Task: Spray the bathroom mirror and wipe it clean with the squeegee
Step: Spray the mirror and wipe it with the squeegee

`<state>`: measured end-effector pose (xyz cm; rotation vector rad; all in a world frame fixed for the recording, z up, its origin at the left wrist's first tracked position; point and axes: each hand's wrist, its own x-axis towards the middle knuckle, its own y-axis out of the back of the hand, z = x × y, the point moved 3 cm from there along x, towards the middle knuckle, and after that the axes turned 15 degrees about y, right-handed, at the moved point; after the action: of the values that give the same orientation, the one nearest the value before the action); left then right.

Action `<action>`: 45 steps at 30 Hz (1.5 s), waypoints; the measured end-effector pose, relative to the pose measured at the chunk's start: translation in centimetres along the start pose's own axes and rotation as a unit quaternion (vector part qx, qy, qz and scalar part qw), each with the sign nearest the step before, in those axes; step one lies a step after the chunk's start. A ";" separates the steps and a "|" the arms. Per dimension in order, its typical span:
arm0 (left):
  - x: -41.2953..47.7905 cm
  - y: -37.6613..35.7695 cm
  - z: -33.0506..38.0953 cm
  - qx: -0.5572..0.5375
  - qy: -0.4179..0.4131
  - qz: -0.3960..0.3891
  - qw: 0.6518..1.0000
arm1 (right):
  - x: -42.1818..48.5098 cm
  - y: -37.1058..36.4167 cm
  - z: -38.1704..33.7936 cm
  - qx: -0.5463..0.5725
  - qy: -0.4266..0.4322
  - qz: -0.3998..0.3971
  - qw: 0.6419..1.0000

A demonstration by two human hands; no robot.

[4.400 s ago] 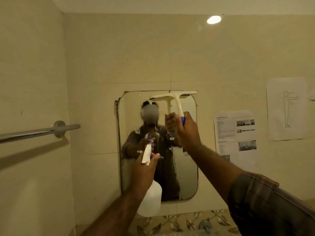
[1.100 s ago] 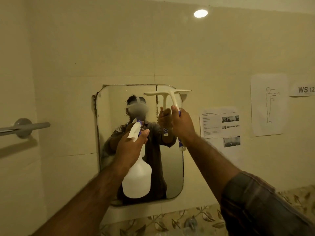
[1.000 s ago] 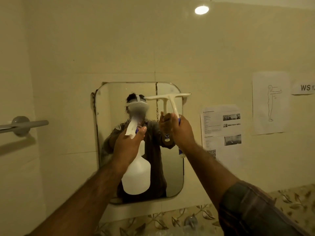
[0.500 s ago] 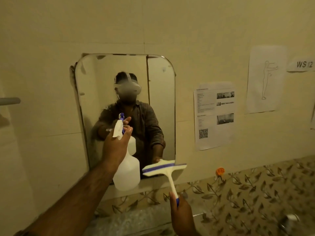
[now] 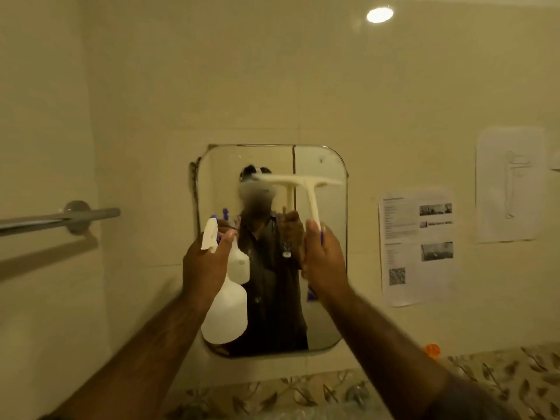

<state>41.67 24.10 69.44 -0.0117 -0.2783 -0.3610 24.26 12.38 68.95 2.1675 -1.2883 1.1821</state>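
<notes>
Left hand (image 5: 206,268) nearest, fingers wrapped round the neck of the spray bottle (image 5: 225,313), index finger on the trigger, nozzle aimed at the glass. Right hand (image 5: 324,262) fisted around the squeegee (image 5: 300,183) handle, blade level near the top of the mirror (image 5: 321,322), apparently on the glass; can't confirm contact. Droplets show mid-mirror, so spraying looks done or nearly. Wiping looks midway: I'd guess this is the top of a downward pass, with the wet middle and lower glass left.
</notes>
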 end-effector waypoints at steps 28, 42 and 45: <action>4.4 3.3 -2.4 0.022 0.002 0.014 1.000 | -10.1 -8.0 12.6 -0.204 -0.107 -0.055 0.972; 2.0 3.5 -4.5 0.073 0.023 0.025 0.997 | -25.1 -4.2 17.5 -0.311 -0.343 -0.092 0.882; 1.2 3.3 -3.7 0.076 0.020 0.010 0.997 | -24.2 -2.8 15.7 -0.275 -0.328 -0.075 0.900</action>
<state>44.92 26.52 66.33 0.1414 -0.2650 -0.3186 28.44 16.87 40.61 2.2087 -1.4299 -0.0377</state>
